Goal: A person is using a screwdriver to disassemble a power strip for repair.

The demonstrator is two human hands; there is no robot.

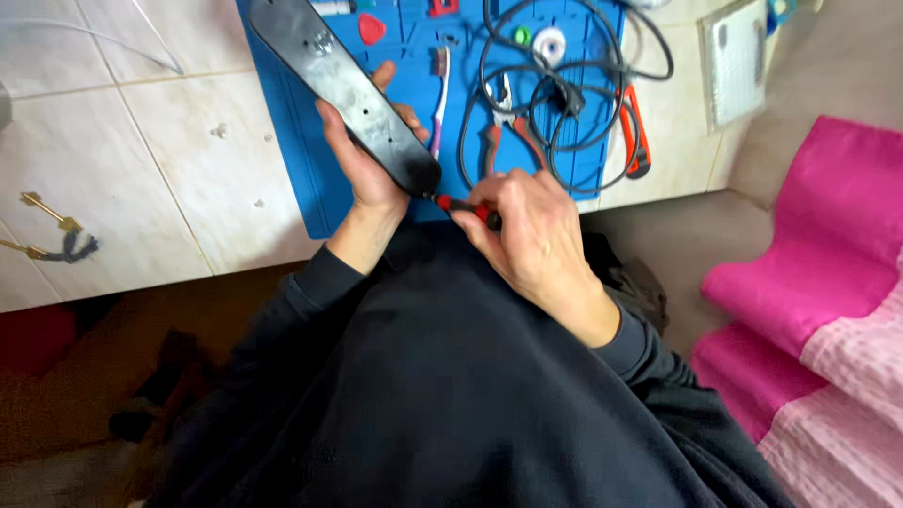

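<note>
My left hand (pixel 365 155) grips a long black plastic casing (pixel 343 80) from underneath, holding it slanted over the blue work mat (pixel 282 141). My right hand (pixel 529 235) is closed around a small red-and-black screwdriver (pixel 466 207), whose tip touches the near end of the casing. Both dark sleeves meet over my dark-clothed lap.
On the mat lie a toothbrush (pixel 439 89), red-handled pliers (pixel 503 132), a coiled black cable (pixel 564 94), an orange tool (pixel 635 127), a red pick (pixel 372 28) and a white tape roll (pixel 549 44). Keys (pixel 52 226) rest on the tiled tabletop at left. A pink cloth (pixel 818 282) lies at right.
</note>
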